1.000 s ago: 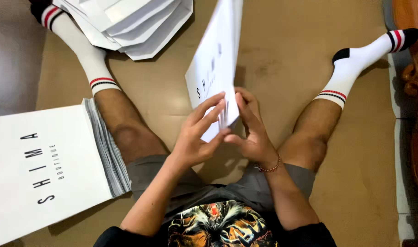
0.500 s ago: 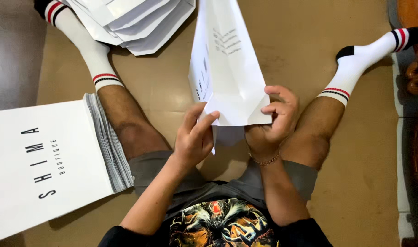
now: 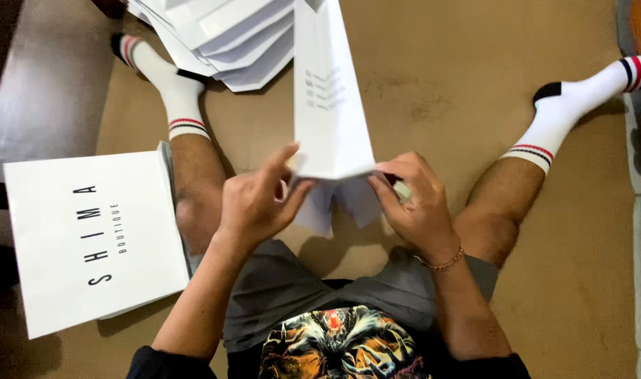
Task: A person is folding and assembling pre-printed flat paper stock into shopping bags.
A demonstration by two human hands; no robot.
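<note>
White paper bag [image 3: 331, 105], light and crease-prone: we pinch its folded bottom edge, left hand [image 3: 254, 203] and right hand [image 3: 415, 203] fingers clamped.

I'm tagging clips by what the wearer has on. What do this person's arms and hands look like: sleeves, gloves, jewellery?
Both hands are bare, no gloves. The left hand shows no ring or band. The right hand has a thin beaded bracelet at the wrist. The forearms are uncovered; dark sleeves begin only near the lower edge of the picture, by the elbows.
</note>
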